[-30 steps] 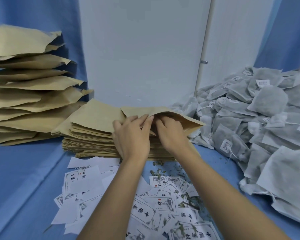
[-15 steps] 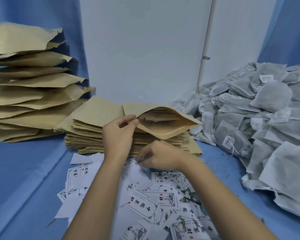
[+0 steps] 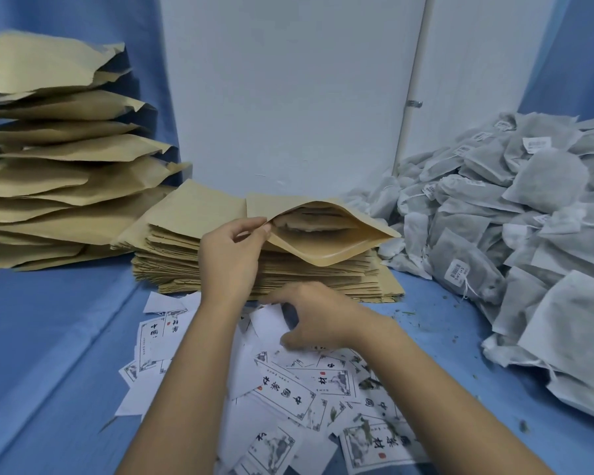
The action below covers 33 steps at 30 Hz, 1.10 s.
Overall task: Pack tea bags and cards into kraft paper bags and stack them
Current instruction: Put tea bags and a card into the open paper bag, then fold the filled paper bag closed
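While the left hand (image 3: pixel 232 255) pinches the upper lip of the open kraft bag (image 3: pixel 326 248) at frame ctr, atop the flat stack of empty bags (image 3: pixel 186 265), the right hand (image 3: pixel 318 317) curls over the cards (image 3: pixel 288 392) scattered bottom ctr; can't tell if it grips one. Tea bags (image 3: pixel 528 217) heap at right & filled bags (image 3: pixel 59 186) pile upper left, all on the blue worktop (image 3: pixel 48 337).

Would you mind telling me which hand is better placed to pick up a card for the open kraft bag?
The right hand: it is right over the cards, while the left hand pinches the kraft bag open at its mouth.
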Each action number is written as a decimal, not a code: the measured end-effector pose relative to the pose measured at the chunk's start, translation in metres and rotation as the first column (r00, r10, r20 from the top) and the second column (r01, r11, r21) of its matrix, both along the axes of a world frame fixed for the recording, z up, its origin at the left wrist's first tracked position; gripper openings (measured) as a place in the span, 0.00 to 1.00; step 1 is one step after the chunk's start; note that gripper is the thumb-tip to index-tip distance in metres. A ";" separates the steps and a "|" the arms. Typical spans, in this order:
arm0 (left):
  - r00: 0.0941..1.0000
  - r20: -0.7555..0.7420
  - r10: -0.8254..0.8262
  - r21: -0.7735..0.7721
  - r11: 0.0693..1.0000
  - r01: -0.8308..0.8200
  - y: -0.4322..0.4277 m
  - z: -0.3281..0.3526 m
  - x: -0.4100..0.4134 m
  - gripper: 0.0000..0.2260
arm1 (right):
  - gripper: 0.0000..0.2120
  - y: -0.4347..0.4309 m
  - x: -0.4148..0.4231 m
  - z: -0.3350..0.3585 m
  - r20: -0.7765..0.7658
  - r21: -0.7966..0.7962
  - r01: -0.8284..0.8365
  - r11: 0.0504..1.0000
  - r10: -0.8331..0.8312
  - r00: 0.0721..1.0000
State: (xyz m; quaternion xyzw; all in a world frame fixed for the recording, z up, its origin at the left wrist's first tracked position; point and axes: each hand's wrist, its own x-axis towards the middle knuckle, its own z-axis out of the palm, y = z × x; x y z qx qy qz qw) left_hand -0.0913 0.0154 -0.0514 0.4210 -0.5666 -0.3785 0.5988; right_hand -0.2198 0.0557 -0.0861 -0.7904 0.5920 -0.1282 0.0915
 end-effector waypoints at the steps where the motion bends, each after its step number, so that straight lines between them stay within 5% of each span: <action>1: 1.000 0.003 0.002 -0.001 1.000 -0.002 0.000 0.000 0.000 0.04 | 0.26 0.001 0.000 0.003 -0.005 -0.050 -0.006 0.999 0.006 1.000; 6: 1.000 0.017 0.019 -0.030 0.999 -0.019 -0.002 0.000 -0.001 0.04 | 0.08 0.011 0.004 0.020 0.325 -0.485 0.097 0.869 0.076 0.943; 8: 0.999 0.031 0.035 -0.051 0.998 -0.033 -0.002 -0.001 -0.001 0.04 | 0.08 0.013 0.003 0.025 0.471 -0.733 0.301 0.610 0.136 0.872; 10: 0.999 0.025 0.033 -0.059 0.998 -0.032 -0.001 -0.002 -0.002 0.04 | 0.08 0.014 -0.002 0.029 0.541 -0.820 0.475 0.319 0.164 0.825; 13: 1.000 0.005 0.023 -0.072 0.997 -0.022 0.001 -0.002 -0.005 0.04 | 0.08 0.013 -0.016 0.028 0.501 -0.856 0.479 0.192 0.085 0.861; 17: 0.998 0.014 0.059 -0.126 0.990 -0.057 0.003 -0.004 -0.008 0.04 | 0.06 0.012 -0.030 0.014 0.296 -0.907 0.320 0.272 -0.126 0.947; 24: 0.997 -0.029 0.065 -0.177 0.982 -0.069 0.007 -0.008 -0.014 0.04 | 0.10 0.001 -0.031 0.028 0.164 -0.601 0.362 0.713 -0.333 0.929; 33: 0.998 -0.055 0.007 -0.225 0.974 -0.019 0.016 -0.006 -0.017 0.09 | 0.09 -0.046 -0.024 0.062 -0.031 -0.357 0.453 0.817 -0.495 0.868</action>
